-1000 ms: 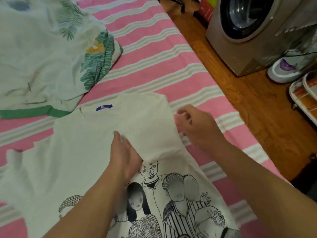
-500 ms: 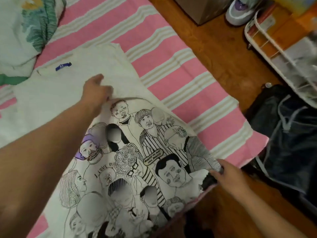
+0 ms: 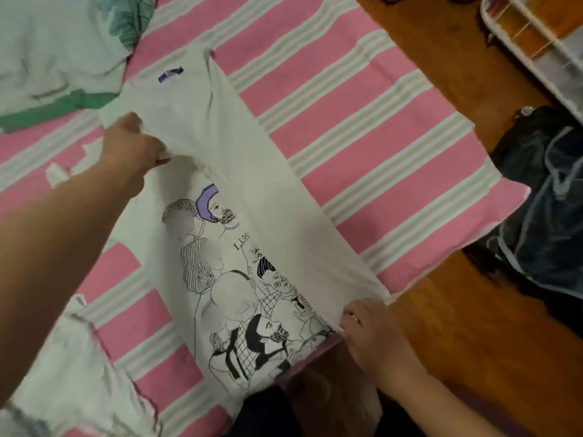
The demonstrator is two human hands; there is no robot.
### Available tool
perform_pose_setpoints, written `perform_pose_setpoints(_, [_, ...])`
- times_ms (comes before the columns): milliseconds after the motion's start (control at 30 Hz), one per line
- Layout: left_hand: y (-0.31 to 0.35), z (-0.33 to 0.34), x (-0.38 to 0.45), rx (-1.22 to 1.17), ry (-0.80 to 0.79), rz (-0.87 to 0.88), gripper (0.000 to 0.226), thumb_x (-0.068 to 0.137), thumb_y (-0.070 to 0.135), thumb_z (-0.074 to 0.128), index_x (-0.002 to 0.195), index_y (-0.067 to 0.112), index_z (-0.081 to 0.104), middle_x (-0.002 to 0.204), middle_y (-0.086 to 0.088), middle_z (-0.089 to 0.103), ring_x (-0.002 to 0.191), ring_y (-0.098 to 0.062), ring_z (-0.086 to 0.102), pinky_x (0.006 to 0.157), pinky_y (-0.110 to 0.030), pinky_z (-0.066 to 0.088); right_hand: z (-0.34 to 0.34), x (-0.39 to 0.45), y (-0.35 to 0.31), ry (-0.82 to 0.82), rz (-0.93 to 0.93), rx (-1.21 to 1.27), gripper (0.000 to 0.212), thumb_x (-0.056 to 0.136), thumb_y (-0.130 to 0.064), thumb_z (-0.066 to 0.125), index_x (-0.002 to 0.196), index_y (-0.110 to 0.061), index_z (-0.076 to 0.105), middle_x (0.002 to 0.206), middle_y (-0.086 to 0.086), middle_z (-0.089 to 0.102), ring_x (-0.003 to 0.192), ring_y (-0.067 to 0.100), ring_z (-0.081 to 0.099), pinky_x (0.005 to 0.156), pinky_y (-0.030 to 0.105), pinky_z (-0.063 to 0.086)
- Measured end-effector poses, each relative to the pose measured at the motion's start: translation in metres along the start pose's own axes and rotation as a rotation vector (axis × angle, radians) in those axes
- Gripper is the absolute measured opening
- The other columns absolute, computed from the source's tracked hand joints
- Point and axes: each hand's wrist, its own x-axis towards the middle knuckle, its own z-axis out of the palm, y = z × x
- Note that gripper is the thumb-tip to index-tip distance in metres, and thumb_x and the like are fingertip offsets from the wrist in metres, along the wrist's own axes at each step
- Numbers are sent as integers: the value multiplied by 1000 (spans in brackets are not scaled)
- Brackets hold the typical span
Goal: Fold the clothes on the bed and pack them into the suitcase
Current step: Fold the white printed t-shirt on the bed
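A cream T-shirt (image 3: 239, 171) printed with black line-drawn people lies lengthwise on the pink striped bed (image 3: 362, 127), folded into a narrow strip with its blue neck label at the far end. My left hand (image 3: 135, 143) grips the shirt's left fold near the shoulder. At the bed's near edge my right hand (image 3: 369, 329) pinches the shirt's hem. A dark open bag or suitcase (image 3: 549, 197) sits on the wooden floor to the right of the bed.
A white garment with green leaf print and green trim (image 3: 60, 55) lies at the bed's far left. More pale cloth (image 3: 79, 380) sits at the near left. A white wire rack (image 3: 536, 42) stands at the top right on the floor.
The shirt's left side has been folded over, making it narrower and covering part of the print. My left hand shifted left along the fold; my right hand keeps holding the hem.
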Motion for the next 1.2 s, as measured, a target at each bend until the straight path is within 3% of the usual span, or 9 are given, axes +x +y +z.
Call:
perform_pose_setpoints(100, [-22, -10, -8, 138, -46, 32, 42, 71, -16, 58, 82, 22, 46, 82, 2, 48, 91, -23, 54, 68, -36, 58, 15, 0, -8, -39, 17, 13, 30, 59, -5, 82, 80, -17, 64, 92, -3, 59, 84, 20, 53, 76, 32, 43])
perform_pose_setpoints(300, [-13, -34, -30, 116, -79, 204, 33, 62, -6, 61, 86, 15, 52, 79, 20, 57, 73, -1, 51, 73, -34, 48, -4, -9, -9, -37, -29, 81, 12, 76, -16, 65, 86, -14, 59, 104, 1, 58, 94, 25, 56, 80, 40, 49])
perform_pose_setpoints(400, [-19, -48, -29, 116, -61, 195, 43, 58, 1, 62, 99, 15, 58, 96, 8, 55, 85, -8, 50, 81, -36, 45, -14, -7, -18, -33, -110, 63, 14, 73, -16, 69, 85, -13, 61, 103, 2, 61, 93, 23, 56, 85, 34, 45])
perform_pose_setpoints(500, [-44, -45, -32, 312, 51, 12, 84, 78, 16, 68, 155, 21, 34, 155, -3, 37, 137, -19, 45, 112, -42, 41, -7, -5, -21, -193, -192, -61, 25, 81, -41, 69, 92, -19, 66, 106, -1, 60, 100, 21, 55, 95, 33, 41])
perform_pose_setpoints(600, [-85, -11, -78, 467, 146, -157, 58, 90, 22, 57, 146, 16, 42, 147, -17, 42, 125, -38, 54, 103, -43, 47, -4, -7, -6, -210, -21, -33, 36, 92, -53, 58, 101, -20, 70, 109, -2, 59, 108, 21, 52, 102, 39, 43])
perform_pose_setpoints(700, [-131, 39, -174, 439, -120, -271, 23, 94, 26, 55, 101, 7, 65, 94, -15, 71, 83, -29, 70, 76, -43, 58, -13, 9, 26, -89, 474, 56, 32, 95, -41, 61, 116, -17, 64, 115, 0, 57, 111, 20, 50, 97, 39, 48])
perform_pose_setpoints(800, [-167, 87, -274, 372, -473, -580, 37, 100, 39, 59, 88, 6, 71, 77, -11, 74, 61, -20, 65, 74, -39, 61, -21, 40, 48, -228, 772, 260, 39, 94, -47, 63, 122, -21, 59, 118, -3, 57, 110, 19, 53, 93, 37, 49])
perform_pose_setpoints(1033, [-199, 135, -320, 488, -368, -498, 34, 99, 29, 57, 68, 18, 56, 64, 5, 55, 61, -12, 54, 52, -26, 33, -28, 57, 62, -540, 746, 305, 6, 100, -27, 61, 96, -23, 60, 93, -5, 62, 76, 5, 54, 65, 24, 44])
perform_pose_setpoints(1200, [-180, 121, -303, 726, -745, -491, 32, 97, 40, 51, 106, 13, 65, 86, -4, 65, 82, -24, 68, 70, -29, 52, -51, 107, 47, -810, 562, -145, 20, 98, -21, 45, 110, -23, 61, 112, 1, 69, 93, 20, 64, 86, 38, 55])
